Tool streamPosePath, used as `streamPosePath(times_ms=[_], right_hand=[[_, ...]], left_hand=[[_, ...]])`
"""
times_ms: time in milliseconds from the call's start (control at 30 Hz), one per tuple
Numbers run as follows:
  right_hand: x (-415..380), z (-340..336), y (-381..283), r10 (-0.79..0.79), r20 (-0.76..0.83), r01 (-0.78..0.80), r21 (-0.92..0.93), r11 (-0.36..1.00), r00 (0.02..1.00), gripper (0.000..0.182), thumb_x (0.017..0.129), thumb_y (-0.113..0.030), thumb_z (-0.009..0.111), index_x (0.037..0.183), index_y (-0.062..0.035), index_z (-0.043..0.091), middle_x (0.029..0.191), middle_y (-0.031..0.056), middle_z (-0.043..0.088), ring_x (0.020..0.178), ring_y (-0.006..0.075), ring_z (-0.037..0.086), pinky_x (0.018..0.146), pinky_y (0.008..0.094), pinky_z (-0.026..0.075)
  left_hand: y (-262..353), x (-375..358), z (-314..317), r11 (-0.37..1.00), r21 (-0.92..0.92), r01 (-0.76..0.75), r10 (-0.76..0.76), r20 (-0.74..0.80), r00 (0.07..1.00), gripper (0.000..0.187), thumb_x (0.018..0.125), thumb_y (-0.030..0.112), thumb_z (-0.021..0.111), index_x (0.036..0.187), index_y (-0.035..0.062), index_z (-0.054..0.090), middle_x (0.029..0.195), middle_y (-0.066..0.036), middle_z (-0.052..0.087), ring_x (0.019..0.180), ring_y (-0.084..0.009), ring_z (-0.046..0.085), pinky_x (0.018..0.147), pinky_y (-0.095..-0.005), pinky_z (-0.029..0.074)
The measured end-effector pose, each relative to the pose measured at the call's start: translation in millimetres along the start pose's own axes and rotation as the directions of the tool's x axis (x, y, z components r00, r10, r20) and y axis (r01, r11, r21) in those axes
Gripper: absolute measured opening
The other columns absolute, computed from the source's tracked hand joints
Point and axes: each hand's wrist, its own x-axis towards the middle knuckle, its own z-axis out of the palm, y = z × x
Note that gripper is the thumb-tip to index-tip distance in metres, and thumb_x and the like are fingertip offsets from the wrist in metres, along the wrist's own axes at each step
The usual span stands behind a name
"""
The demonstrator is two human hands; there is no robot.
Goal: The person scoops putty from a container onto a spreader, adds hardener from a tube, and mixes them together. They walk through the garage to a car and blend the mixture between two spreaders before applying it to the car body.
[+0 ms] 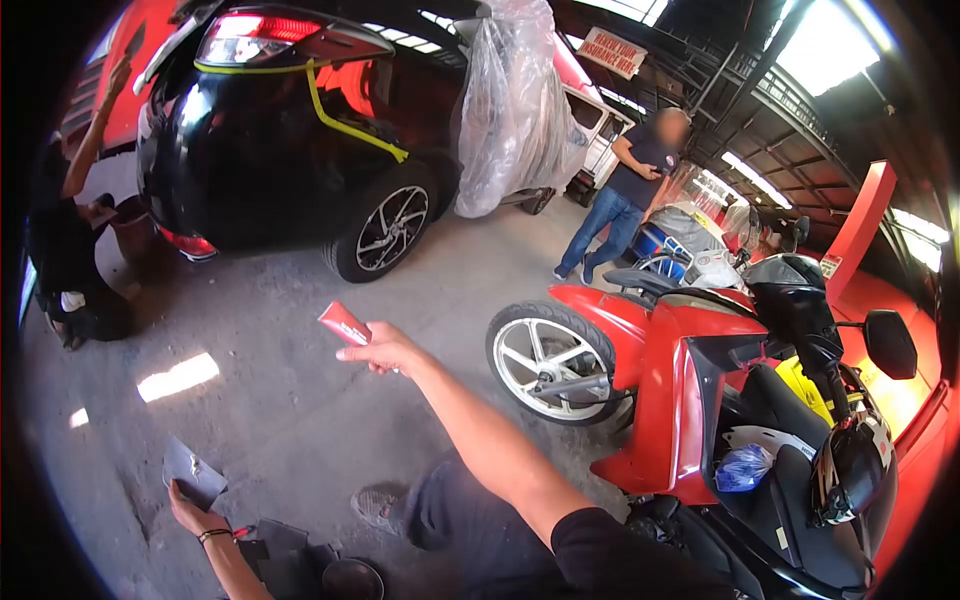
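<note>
Near the middle of the view, my right hand [382,349] is closed around a red tube [345,324], which sticks up to the left from the fingers. My right arm is stretched out above the grey floor. At the lower left, my left hand [193,512], with a dark bracelet at the wrist, grips the lower edge of a grey flat plate [193,474]. A small light smear of material shows on the plate. The tube and the plate are well apart.
A black car [260,150] with yellow tape stands ahead. A red motorcycle [680,400] is close on the right. A person crouches at the left; another stands behind the motorcycle. A round dark container [352,580] is at the bottom.
</note>
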Motion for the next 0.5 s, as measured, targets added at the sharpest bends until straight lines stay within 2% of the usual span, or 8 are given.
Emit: streamPosePath(times_ms=[67,167,267,367,400,500], right_hand=[[2,-5,-4,-0.051,0.062,0.058,-0.124,0.991,0.997,0.047,0.089,-0.046,0.083,0.101,-0.0051,0.064,0.077,-0.0012,0.061,0.056,0.0082,0.056,0.046,0.0257,0.044],[4,1,-12,0.014,0.085,-0.005,-0.104,0.995,0.996,0.041,0.089,-0.037,0.085,0.103,-0.0042,0.064,0.077,-0.0003,0.063,0.056,0.0083,0.056,0.046,0.0258,0.045],[5,11,-12,-0.043,0.069,0.051,-0.123,0.991,0.997,0.043,0.095,-0.044,0.076,0.103,-0.0031,0.065,0.078,0.0012,0.065,0.056,0.0087,0.058,0.046,0.0267,0.046],[-2,20,-28,0.045,0.048,-0.044,-0.017,0.999,0.998,0.052,0.101,-0.054,0.064,0.103,-0.0020,0.065,0.079,0.0025,0.066,0.054,0.0092,0.058,0.045,0.0276,0.046],[0,22,-27,0.029,0.060,-0.032,0.039,0.999,0.998,0.062,0.103,-0.062,0.055,0.103,-0.0013,0.066,0.078,0.0029,0.067,0.053,0.0096,0.058,0.044,0.0275,0.046],[-4,28,-39,0.013,0.110,-0.034,0.185,0.982,0.994,0.064,0.102,-0.064,0.056,0.104,-0.0009,0.066,0.078,0.0030,0.066,0.052,0.0096,0.057,0.044,0.0270,0.045]], left_hand=[[10,-13,1,0.999,-0.028,0.020,-0.020,0.006,1.000,0.045,0.098,0.038,0.071,0.128,0.0054,0.068,0.131,-0.005,0.064,0.119,-0.0212,0.060,0.105,-0.0417,0.047],[17,-9,-9,1.000,-0.021,0.017,-0.017,0.002,1.000,0.047,0.099,0.038,0.068,0.131,0.0033,0.067,0.135,-0.006,0.063,0.121,-0.0204,0.059,0.110,-0.0405,0.044],[28,-10,-14,1.000,-0.029,0.004,-0.004,0.005,1.000,0.046,0.098,0.038,0.070,0.129,0.0038,0.067,0.131,-0.005,0.064,0.119,-0.0190,0.060,0.106,-0.0393,0.046],[27,-2,-19,1.000,-0.024,-0.013,0.013,0.016,1.000,0.044,0.097,0.037,0.072,0.126,0.0045,0.068,0.127,-0.004,0.065,0.117,-0.0181,0.060,0.103,-0.0387,0.048],[25,2,-22,1.000,-0.022,-0.022,0.022,0.022,1.000,0.043,0.097,0.037,0.072,0.126,0.0045,0.068,0.127,-0.004,0.065,0.117,-0.0181,0.060,0.103,-0.0387,0.048],[24,-3,-24,1.000,0.005,-0.009,0.009,0.064,0.998,0.043,0.098,0.038,0.071,0.125,0.0048,0.069,0.127,-0.004,0.065,0.116,-0.0186,0.060,0.104,-0.0390,0.047]])
